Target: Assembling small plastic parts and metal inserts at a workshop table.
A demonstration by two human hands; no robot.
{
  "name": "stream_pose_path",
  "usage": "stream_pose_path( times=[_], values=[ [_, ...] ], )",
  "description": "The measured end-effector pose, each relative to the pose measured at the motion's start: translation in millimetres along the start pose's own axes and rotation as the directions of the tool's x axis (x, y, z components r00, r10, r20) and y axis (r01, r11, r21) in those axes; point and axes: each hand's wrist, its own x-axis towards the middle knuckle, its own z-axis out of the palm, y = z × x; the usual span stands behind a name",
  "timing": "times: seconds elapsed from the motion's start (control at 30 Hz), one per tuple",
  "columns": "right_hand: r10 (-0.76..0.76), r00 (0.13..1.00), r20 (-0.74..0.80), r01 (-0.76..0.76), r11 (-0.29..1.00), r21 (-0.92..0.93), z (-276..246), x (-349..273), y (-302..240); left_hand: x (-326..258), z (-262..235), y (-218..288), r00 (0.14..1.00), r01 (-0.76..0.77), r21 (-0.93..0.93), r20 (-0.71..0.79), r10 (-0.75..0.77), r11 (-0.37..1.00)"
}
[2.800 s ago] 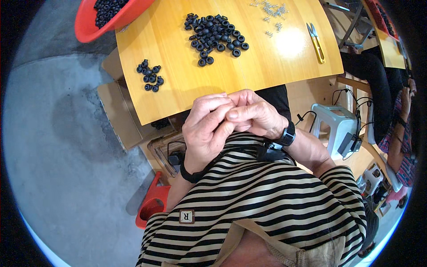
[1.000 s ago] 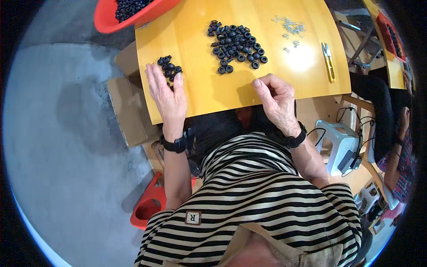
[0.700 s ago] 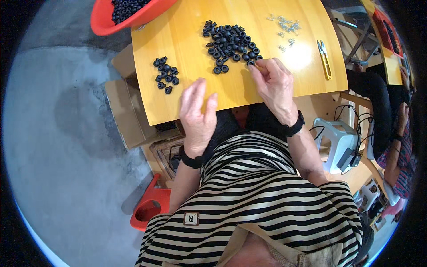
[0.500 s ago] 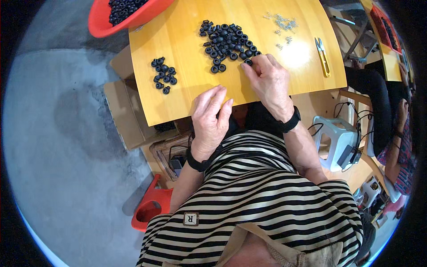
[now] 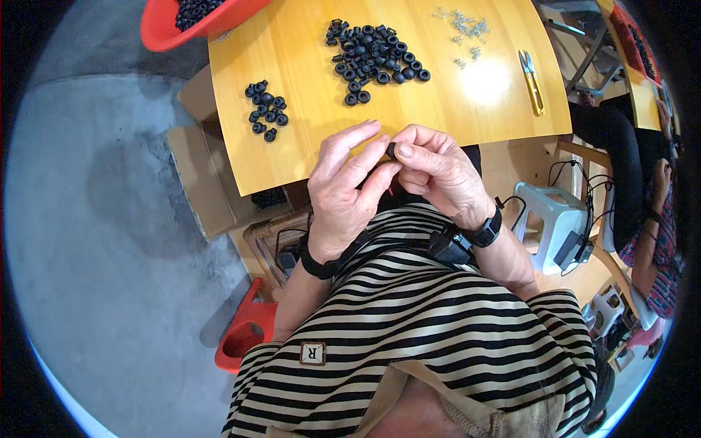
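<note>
A delicate pinch, this one! A small black piece (image 5: 391,150) was held up over the near edge of the desk (image 5: 296,58), gripped between the thumb and forefinger of the right hand (image 5: 443,174). Only a dark bit of it was exposed, so its full shape could not be told. From the other side, the left hand (image 5: 342,193) was poised right at it, thumb and forefinger a little apart, the other fingers loosely stretched; whether the piece was gripped there too could not be made out.

Fine fingertip work, and for so small a thing a steady hold from the right seemed to be called for, with the left fingertips best used lightly, so that the piece could be turned without being squeezed out. A better view might be gained if the crowding fingers were spread slightly. A slip here, it was judged, could easily be lost over the edge.

Farther out, a small heap (image 5: 267,109) of like pieces was gathered on the left, and a larger heap (image 5: 371,57) was spread mid-desk. Clear bits (image 5: 471,29) were scattered beyond, yellow-handled snips (image 5: 534,84) were placed at the right, and more black parts (image 5: 196,13) were held in a red bowl (image 5: 164,38) at the far left corner.
</note>
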Motion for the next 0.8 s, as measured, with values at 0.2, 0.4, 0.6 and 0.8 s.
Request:
stream_pose_path(
  times=[0.2, 0.4, 0.6, 0.8],
  values=[
    [0.01, 0.997, 0.077, -0.01, 1.0, 0.007, -3.7, 1.3, 5.7, -2.2, -2.1, 0.2, 0.999, -0.031, -0.153, -0.031, 0.027, 0.988],
    [0.092, 0.995, -0.034, -0.094, 0.994, -0.049, -0.6, 0.6, 1.2, 1.6, -8.0, -1.1, 0.998, -0.036, -0.156, 0.038, 0.042, 0.987],
    [0.039, 0.999, 0.013, -0.038, 0.998, -0.047, -2.6, 2.6, 1.9, 5.1, -2.1, 7.1, 0.999, 0.034, -0.089, 0.039, -0.031, 0.995],
    [-0.031, 0.993, -0.113, 0.008, 0.981, -0.192, 3.3, 0.5, 5.3, 5.7, 2.7, 1.2, 0.999, 0.034, -0.117, -0.011, -0.035, 0.992]
  ],
)
